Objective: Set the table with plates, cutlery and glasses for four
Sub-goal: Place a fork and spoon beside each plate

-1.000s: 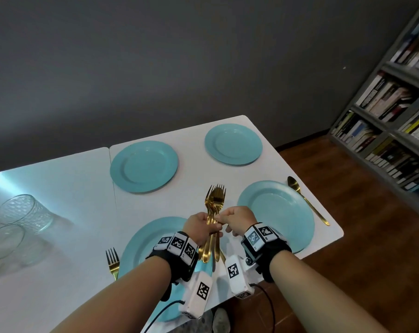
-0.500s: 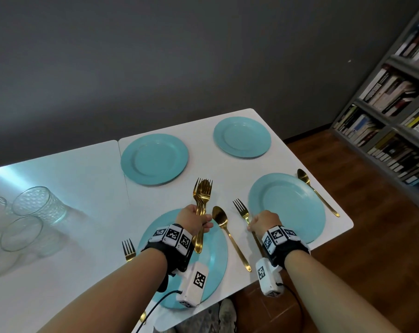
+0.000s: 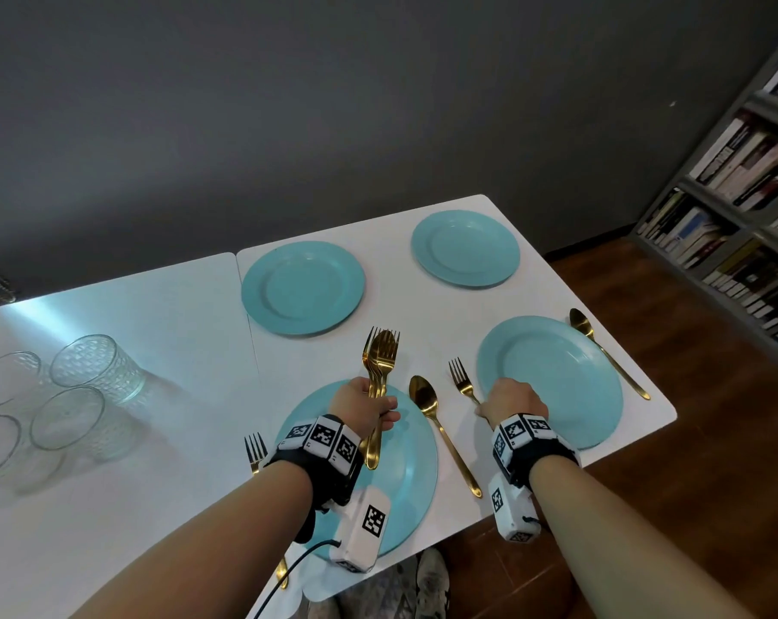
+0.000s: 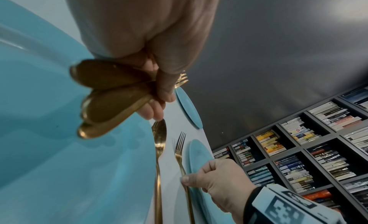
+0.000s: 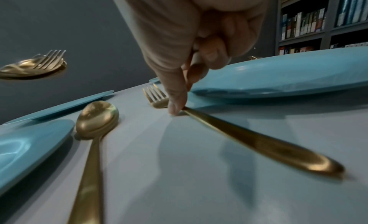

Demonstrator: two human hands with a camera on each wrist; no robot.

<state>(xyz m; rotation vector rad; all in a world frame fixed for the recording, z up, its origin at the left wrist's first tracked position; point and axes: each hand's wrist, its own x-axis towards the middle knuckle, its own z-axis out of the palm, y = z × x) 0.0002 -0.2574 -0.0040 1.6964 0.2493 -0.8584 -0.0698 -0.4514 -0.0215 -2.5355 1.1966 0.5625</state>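
Note:
My left hand (image 3: 384, 411) grips a bundle of gold forks and spoons (image 3: 380, 359) upright over the near left teal plate (image 3: 416, 480); their handle ends fan out below the fist (image 4: 111, 92). My right hand (image 3: 485, 408) pinches the neck of a gold fork (image 3: 460, 379) that lies flat on the white table (image 3: 177, 350), just left of the near right plate (image 3: 550, 382); the thumb tip (image 5: 175, 108) touches the tabletop. One gold spoon (image 3: 425, 397) lies between this fork and the near left plate. Two more teal plates (image 3: 302, 288) (image 3: 465, 248) sit at the far side.
Another spoon (image 3: 605, 350) lies right of the near right plate and another fork (image 3: 255, 451) left of the near left plate. Several clear glasses (image 3: 94, 368) stand at the table's left. A bookshelf (image 3: 744, 216) lines the right wall, wooden floor below it.
A second ago both hands met at the bundle. My right hand has since moved right and down with one fork, which now lies beside the near right plate. The left hand keeps the bundle.

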